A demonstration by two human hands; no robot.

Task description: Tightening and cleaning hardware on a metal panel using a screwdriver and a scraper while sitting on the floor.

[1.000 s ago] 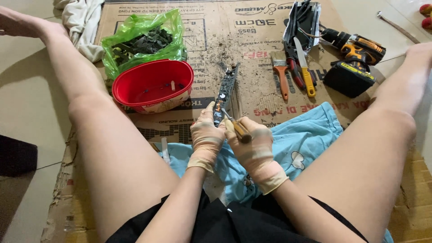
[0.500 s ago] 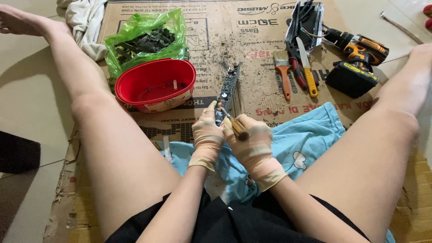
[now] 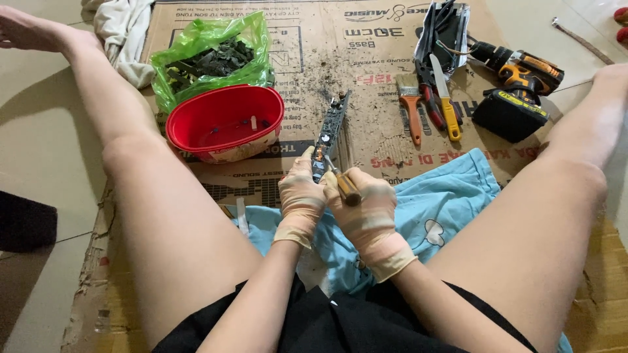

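I sit on the floor with my legs spread, both hands in thin beige gloves. My left hand (image 3: 299, 196) grips the near end of a long narrow dark circuit strip (image 3: 331, 127) that points away from me over the cardboard sheet (image 3: 340, 59). My right hand (image 3: 364, 204) is closed around a screwdriver with a brown handle (image 3: 345, 186), its tip pressed against the strip close to my left fingers. Dark crumbs lie scattered on the cardboard around the strip.
A red bowl (image 3: 196, 124) holding small parts stands left of the strip, a green bag of dark scraps (image 3: 209, 55) behind it. To the right lie a paintbrush (image 3: 411, 104), pliers and a yellow-handled knife (image 3: 446, 101), a cordless drill (image 3: 517, 88). A blue cloth (image 3: 451, 202) covers my lap.
My hands stay on the strip and screwdriver; they have barely shifted. The view has drifted slightly.
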